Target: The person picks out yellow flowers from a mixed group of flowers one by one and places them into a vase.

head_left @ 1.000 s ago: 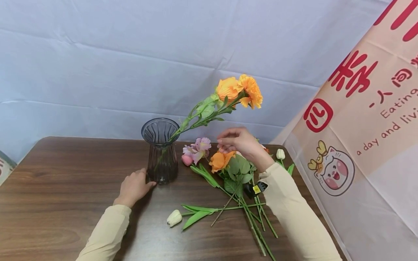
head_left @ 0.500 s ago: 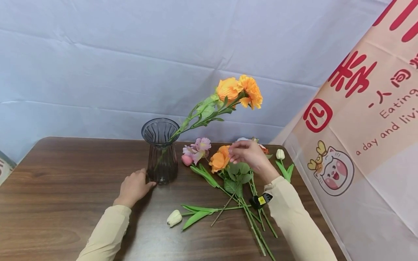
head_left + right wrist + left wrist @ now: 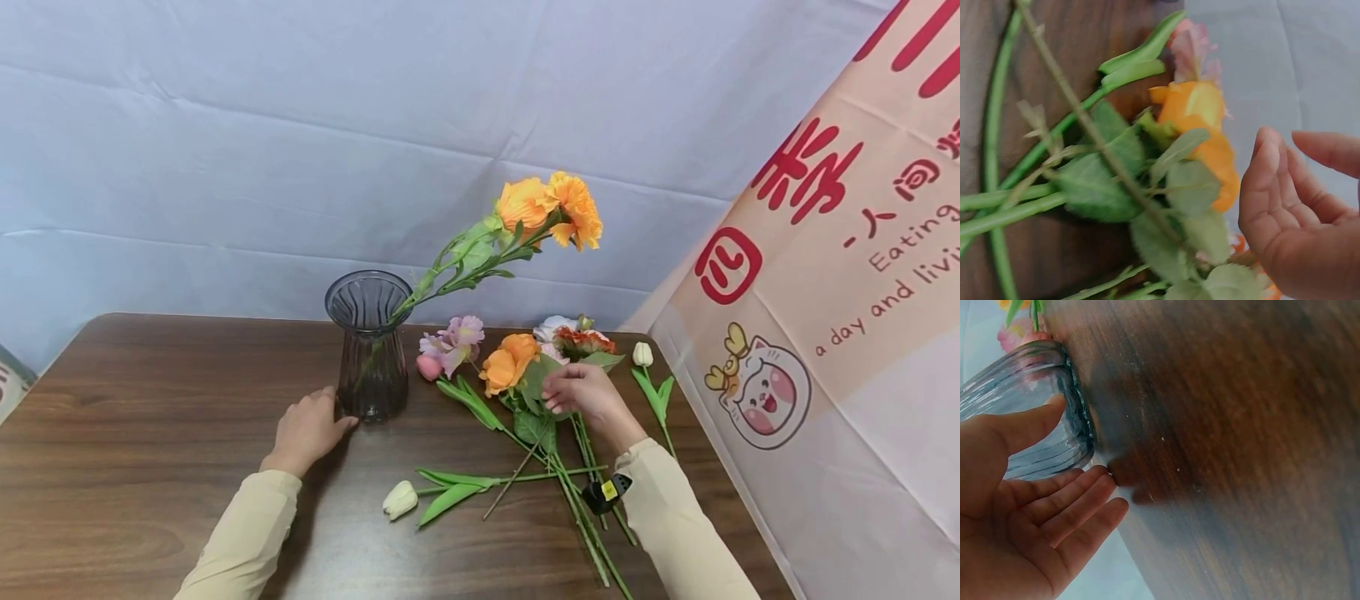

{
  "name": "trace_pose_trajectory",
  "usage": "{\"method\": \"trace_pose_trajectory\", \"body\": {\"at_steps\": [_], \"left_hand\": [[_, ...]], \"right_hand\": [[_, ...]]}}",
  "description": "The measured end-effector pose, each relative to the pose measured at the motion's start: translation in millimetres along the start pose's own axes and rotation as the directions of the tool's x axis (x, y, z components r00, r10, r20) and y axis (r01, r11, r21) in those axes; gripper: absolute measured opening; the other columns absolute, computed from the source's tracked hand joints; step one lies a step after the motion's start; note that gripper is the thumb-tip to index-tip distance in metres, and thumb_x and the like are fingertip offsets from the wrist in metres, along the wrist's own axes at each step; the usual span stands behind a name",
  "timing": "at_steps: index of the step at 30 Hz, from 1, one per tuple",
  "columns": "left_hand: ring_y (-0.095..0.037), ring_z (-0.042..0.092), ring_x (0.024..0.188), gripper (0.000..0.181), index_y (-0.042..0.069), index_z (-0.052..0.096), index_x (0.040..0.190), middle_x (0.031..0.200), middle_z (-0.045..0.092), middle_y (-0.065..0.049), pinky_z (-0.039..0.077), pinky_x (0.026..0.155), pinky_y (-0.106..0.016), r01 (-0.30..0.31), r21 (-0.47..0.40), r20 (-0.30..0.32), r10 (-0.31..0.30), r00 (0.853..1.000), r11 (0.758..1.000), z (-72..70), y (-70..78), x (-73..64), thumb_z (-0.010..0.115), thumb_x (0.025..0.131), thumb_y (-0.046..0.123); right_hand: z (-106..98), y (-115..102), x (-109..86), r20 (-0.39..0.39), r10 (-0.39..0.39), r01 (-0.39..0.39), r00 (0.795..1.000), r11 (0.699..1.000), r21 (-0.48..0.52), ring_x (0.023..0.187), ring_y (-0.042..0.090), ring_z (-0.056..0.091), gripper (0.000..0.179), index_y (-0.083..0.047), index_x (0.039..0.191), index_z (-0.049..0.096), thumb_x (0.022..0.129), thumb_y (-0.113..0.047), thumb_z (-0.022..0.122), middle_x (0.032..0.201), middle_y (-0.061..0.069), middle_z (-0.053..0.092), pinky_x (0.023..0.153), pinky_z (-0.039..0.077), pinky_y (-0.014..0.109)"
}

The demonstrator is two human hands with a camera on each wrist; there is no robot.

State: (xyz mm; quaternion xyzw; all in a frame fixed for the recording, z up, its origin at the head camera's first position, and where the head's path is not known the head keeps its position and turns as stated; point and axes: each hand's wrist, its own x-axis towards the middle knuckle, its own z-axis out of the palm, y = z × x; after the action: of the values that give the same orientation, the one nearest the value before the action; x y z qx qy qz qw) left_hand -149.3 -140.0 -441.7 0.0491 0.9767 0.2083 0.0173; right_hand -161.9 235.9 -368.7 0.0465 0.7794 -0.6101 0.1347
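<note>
A smoky glass vase (image 3: 372, 375) stands upright, with two orange flowers (image 3: 551, 208) leaning out over its right rim. At the vase's base, my left hand (image 3: 309, 431) rests with extended fingers; in the left wrist view its thumb (image 3: 1032, 425) overlaps the glass (image 3: 1054, 450). My right hand (image 3: 588, 398) hovers over the leaves of the orange rose (image 3: 510, 365) lying on the table, its fingers loosely bent. The right wrist view shows a gap between thumb and fingers, with nothing held, beside the rose (image 3: 1200, 115) and its green leaves (image 3: 1100, 190).
Lilac flowers (image 3: 455, 343) and a pink bud (image 3: 429, 367) lie right of the vase. A white tulip (image 3: 401, 500) lies in front, another white tulip (image 3: 642, 354) at the far right. Red-brown blooms (image 3: 583, 342) sit behind my right hand. A pale cloth wall (image 3: 225, 167) borders the table (image 3: 135, 442).
My right hand has moved from above the orange rose rightward and toward me, uncovering the white and red-brown blooms behind. The left hand, the vase and its flowers stay put.
</note>
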Motion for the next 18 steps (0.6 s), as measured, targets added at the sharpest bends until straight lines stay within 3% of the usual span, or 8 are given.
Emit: {"method": "trace_pose_trajectory", "body": {"at_steps": [11, 18], "left_hand": [[-0.046, 0.058, 0.081, 0.051, -0.013, 0.052, 0.11, 0.096, 0.06, -0.029, 0.047, 0.065, -0.053, -0.001, -0.009, 0.002, 0.001, 1.0, 1.0, -2.3, 0.5, -1.9, 0.068, 0.082, 0.027], [-0.046, 0.058, 0.083, 0.053, -0.014, 0.051, 0.113, 0.099, 0.059, -0.03, 0.047, 0.066, -0.054, 0.001, -0.015, 0.003, -0.001, 1.0, 1.0, -2.4, 0.9, -1.9, 0.068, 0.082, 0.027]], "right_hand": [[-7, 29, -4.8, -0.07, 0.129, -0.13, 0.989, 0.991, -0.01, 0.058, 0.016, 0.061, 0.021, 0.018, 0.1, 0.053, 0.088, 0.001, 0.051, 0.069, 0.011, 0.061, 0.056, 0.052, 0.029], [-9, 36, -4.9, -0.083, 0.155, -0.156, 0.984, 0.988, -0.009, 0.058, 0.016, 0.061, 0.017, 0.015, 0.094, 0.055, 0.089, 0.0, 0.05, 0.069, 0.011, 0.061, 0.057, 0.052, 0.029]]}}
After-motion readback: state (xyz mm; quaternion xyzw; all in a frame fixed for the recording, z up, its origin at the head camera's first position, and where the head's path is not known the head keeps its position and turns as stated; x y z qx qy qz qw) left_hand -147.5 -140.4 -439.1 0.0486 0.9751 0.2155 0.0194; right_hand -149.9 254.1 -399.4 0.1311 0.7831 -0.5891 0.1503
